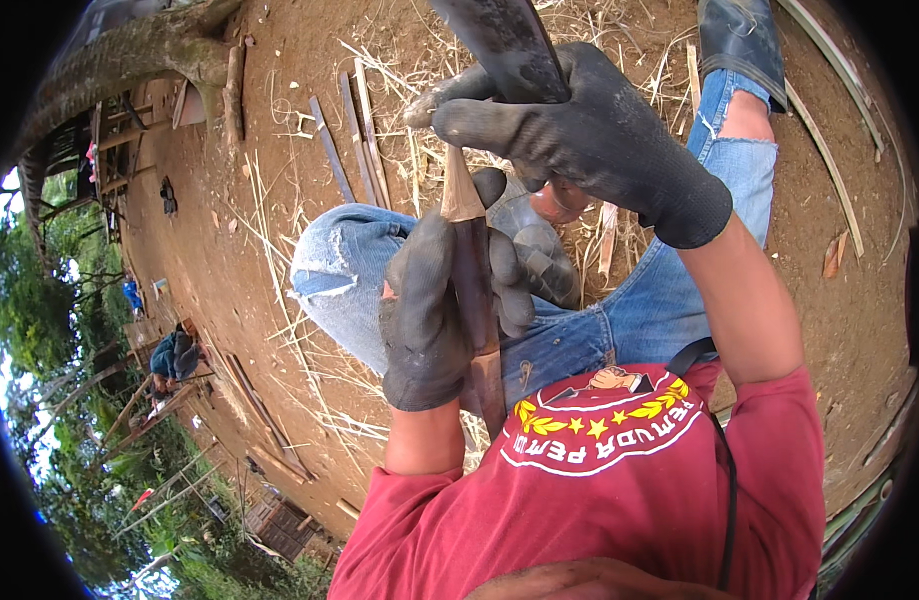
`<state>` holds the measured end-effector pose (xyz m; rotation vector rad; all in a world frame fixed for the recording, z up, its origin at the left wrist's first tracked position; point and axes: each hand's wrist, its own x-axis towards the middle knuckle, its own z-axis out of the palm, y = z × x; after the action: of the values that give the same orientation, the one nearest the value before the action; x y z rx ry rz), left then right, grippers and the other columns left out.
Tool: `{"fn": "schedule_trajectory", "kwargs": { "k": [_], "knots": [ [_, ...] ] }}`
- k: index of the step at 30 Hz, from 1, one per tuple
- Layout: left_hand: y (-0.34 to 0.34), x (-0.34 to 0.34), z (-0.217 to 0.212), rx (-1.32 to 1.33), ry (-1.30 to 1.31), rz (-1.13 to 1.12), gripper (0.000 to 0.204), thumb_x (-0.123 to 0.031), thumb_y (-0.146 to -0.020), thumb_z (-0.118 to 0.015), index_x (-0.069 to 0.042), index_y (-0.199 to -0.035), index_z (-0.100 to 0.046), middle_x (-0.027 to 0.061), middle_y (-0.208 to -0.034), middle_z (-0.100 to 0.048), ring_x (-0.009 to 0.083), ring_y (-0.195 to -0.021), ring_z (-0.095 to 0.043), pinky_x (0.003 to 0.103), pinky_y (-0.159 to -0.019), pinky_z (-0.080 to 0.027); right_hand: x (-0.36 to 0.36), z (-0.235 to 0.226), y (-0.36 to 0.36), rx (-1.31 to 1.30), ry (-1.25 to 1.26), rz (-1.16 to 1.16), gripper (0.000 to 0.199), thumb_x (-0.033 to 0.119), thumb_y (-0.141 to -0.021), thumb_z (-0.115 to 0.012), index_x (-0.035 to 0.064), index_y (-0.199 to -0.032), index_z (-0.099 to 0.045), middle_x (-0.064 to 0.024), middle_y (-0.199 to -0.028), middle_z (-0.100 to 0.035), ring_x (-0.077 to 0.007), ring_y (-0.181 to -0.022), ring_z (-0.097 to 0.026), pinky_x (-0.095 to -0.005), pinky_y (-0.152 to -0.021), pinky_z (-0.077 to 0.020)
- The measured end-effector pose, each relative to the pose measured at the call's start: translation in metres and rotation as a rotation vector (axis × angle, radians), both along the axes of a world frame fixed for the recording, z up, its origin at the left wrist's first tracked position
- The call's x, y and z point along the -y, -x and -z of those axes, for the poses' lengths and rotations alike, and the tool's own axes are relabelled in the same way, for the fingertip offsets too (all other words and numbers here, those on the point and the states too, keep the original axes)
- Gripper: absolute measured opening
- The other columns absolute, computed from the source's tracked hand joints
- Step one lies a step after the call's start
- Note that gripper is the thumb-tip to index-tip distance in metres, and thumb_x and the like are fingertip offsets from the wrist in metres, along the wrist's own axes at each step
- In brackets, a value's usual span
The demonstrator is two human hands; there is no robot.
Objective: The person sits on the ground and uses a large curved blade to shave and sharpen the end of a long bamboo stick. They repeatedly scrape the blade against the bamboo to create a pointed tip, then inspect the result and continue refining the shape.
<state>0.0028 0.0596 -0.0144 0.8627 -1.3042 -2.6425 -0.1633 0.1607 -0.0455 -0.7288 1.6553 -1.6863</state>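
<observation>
My left hand [435,310], in a dark glove, is closed around a brown wooden stick [472,265] held upright over my bent knee in blue jeans [345,270]. The stick's upper end is cut to a pale point. My right hand [590,135], also in a dark glove, grips the handle of a broad dark blade [505,45]. The blade reaches up past the stick's tip toward the top of the picture. Both hands are close together above my lap.
Reddish bare ground [270,150] is strewn with pale shavings and split slats [360,130]. My other foot in a dark boot [745,40] rests at the upper right. Long bamboo strips [830,150] lie on the right. A crouching person [175,355] is far left, near trees.
</observation>
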Motion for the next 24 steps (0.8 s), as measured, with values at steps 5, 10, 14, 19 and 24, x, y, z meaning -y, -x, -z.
{"fn": "schedule_trajectory", "kwargs": {
  "k": [5, 10, 14, 19, 24],
  "knots": [
    [0.001, -0.004, -0.001, 0.022, -0.022, -0.029, 0.060, -0.037, -0.105, -0.042, 0.008, -0.145, -0.035, 0.0110, -0.082, -0.062, 0.0176, -0.054, -0.058, 0.026, -0.046, -0.049, 0.011, 0.016, 0.010, -0.288, 0.195, 0.217, 0.028, 0.031, -0.092, -0.068, 0.0054, -0.102, -0.071, -0.0010, -0.074, -0.065, -0.0085, -0.063, -0.058, -0.0257, -0.061, -0.0484],
    [-0.005, 0.007, 0.007, -0.065, -0.064, 0.038, 0.060, -0.037, -0.102, -0.047, 0.009, -0.139, -0.041, 0.0152, -0.091, -0.068, 0.0185, -0.069, -0.068, 0.025, -0.060, -0.057, -0.009, -0.007, 0.031, 0.100, 0.169, 0.444, 0.035, 0.035, -0.091, -0.067, 0.0010, -0.097, -0.068, -0.0021, -0.068, -0.063, -0.0067, -0.055, -0.054, -0.0233, -0.049, -0.0436],
    [0.000, 0.015, 0.011, -0.147, -0.072, 0.111, 0.058, -0.033, -0.101, -0.046, 0.009, -0.140, -0.040, 0.0166, -0.095, -0.068, 0.0183, -0.069, -0.068, 0.023, -0.056, -0.055, -0.031, 0.001, 0.019, -0.023, -0.136, 0.366, 0.030, 0.033, -0.092, -0.065, 0.0057, -0.103, -0.072, -0.0016, -0.070, -0.063, -0.0075, -0.055, -0.054, -0.0260, -0.054, -0.0460],
    [-0.001, 0.011, 0.013, -0.128, 0.008, 0.061, 0.054, -0.030, -0.101, -0.045, 0.009, -0.139, -0.042, 0.0165, -0.097, -0.068, 0.0172, -0.071, -0.068, 0.021, -0.054, -0.053, -0.030, 0.022, -0.019, -0.091, -0.146, 0.309, 0.020, 0.021, -0.087, -0.068, 0.0062, -0.100, -0.073, -0.0011, -0.061, -0.058, -0.0084, -0.054, -0.054, -0.0293, -0.052, -0.0457],
    [-0.005, 0.002, 0.011, -0.001, 0.278, 0.019, 0.048, -0.035, -0.100, -0.052, 0.005, -0.127, -0.052, 0.0195, -0.107, -0.065, 0.0218, -0.070, -0.067, 0.025, -0.052, -0.052, -0.025, 0.039, -0.051, -0.653, 0.007, 0.352, 0.025, 0.027, -0.079, -0.071, 0.0120, -0.098, -0.067, -0.0101, -0.074, -0.064, -0.0300, -0.068, -0.064, -0.0401, -0.061, -0.0493]
  ]
}}
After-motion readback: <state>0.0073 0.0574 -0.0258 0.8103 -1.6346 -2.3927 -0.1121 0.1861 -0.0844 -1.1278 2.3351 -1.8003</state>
